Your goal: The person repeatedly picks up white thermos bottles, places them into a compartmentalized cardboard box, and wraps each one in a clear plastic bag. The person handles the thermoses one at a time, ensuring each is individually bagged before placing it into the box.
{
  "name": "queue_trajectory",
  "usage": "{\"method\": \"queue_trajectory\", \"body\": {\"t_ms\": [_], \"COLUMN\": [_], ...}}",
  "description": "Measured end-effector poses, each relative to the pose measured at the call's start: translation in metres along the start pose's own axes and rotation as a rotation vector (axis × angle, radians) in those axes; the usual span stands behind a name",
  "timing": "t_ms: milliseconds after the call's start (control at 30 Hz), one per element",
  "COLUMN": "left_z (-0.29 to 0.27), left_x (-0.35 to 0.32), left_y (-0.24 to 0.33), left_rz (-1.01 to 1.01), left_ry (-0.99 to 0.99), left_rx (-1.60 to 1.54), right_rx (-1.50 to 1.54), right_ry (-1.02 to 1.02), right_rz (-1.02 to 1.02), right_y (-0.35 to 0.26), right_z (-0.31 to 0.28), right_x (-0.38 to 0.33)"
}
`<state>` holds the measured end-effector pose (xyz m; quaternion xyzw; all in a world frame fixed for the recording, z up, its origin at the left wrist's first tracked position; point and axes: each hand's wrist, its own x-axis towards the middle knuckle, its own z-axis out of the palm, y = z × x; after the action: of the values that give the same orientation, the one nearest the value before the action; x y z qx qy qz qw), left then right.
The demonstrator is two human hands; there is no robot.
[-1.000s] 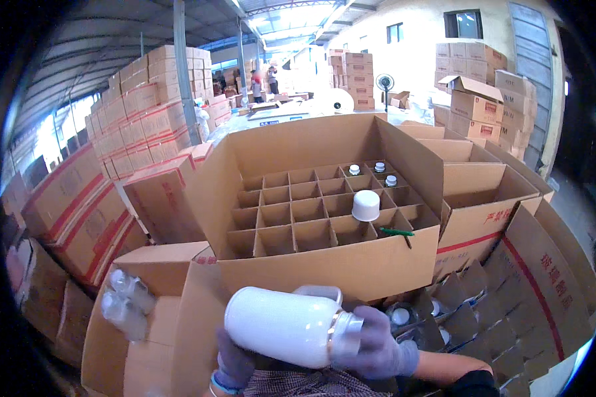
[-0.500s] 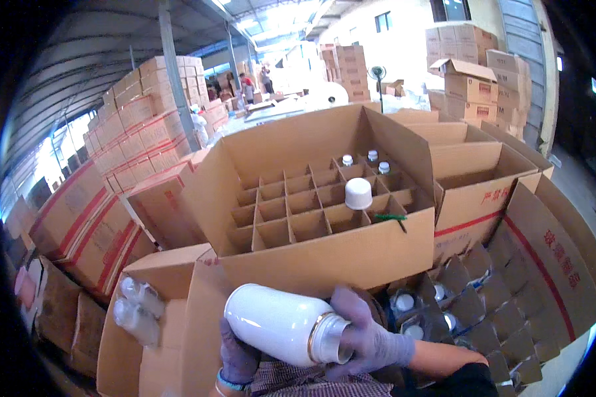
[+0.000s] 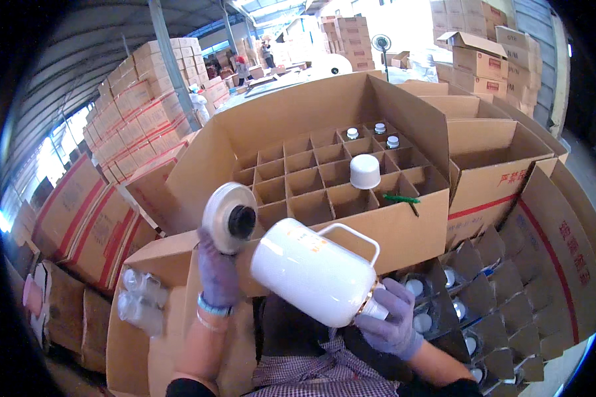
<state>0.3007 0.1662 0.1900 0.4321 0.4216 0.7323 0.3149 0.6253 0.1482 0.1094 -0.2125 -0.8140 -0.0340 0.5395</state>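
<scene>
Holding a white jug (image 3: 314, 271) by its neck end, the right hand (image 3: 392, 319) is closed in a purple glove around the gold-ringed mouth, so the jug lies tilted across the lower middle of the view with its base up and to the left and its loop handle on top. Left hand (image 3: 218, 274), also gloved, is raised beside it and grips a round white lid (image 3: 230, 217) whose dark inner plug faces the camera; lid and jug sit close together but apart, so the jug is not yet capped. Behind them stands a large open box (image 3: 404, 231) with a cardboard grid. Judged from the grid, packing is at an early stage: three small capped tops (image 3: 375, 133) show in the far cells, one white cap (image 3: 365, 171) stands taller in a middle cell, and the remaining cells look unfilled. A green pen-like thing (image 3: 401, 198) rests on the divider near the front right. More divided cartons (image 3: 483, 284) with round tops lie to the lower right.
</scene>
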Motion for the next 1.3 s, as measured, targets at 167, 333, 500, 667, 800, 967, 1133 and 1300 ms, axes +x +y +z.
{"method": "queue_trajectory", "body": {"t_ms": [167, 333, 500, 667, 800, 967, 1133, 1300], "left_z": [-0.022, 0.050, 0.237, 0.402, 0.437, 0.436, 0.351, 0.233], "left_x": [0.082, 0.131, 0.233, 0.316, 0.332, 0.339, 0.291, 0.156], "left_y": [-0.078, -0.062, -0.107, -0.211, -0.289, -0.215, -0.020, 0.099], "left_rz": [0.650, 0.766, 0.858, 0.603, 0.434, 0.411, 0.749, 0.877], "left_ry": [-0.357, -0.353, -0.606, -0.978, -1.054, -0.985, -0.664, -0.365], "left_rx": [1.289, 1.581, 1.202, 1.546, 1.607, 1.636, 1.518, 1.154], "right_rx": [0.234, 0.403, 0.518, 0.735, 0.799, 0.655, 0.756, 1.042], "right_ry": [-0.019, -0.043, -0.044, -0.027, 0.037, 0.104, 0.119, 0.579], "right_rz": [0.381, 0.425, 0.424, 0.531, 0.427, 0.534, 0.521, 1.101], "right_y": [0.010, 0.031, 0.051, 0.083, 0.106, 0.085, 0.070, 0.042], "right_z": [0.009, 0.015, 0.026, 0.041, 0.039, 0.053, 0.019, 0.020], "right_x": [-0.024, -0.051, -0.066, -0.077, -0.084, -0.106, -0.076, -0.075]}}
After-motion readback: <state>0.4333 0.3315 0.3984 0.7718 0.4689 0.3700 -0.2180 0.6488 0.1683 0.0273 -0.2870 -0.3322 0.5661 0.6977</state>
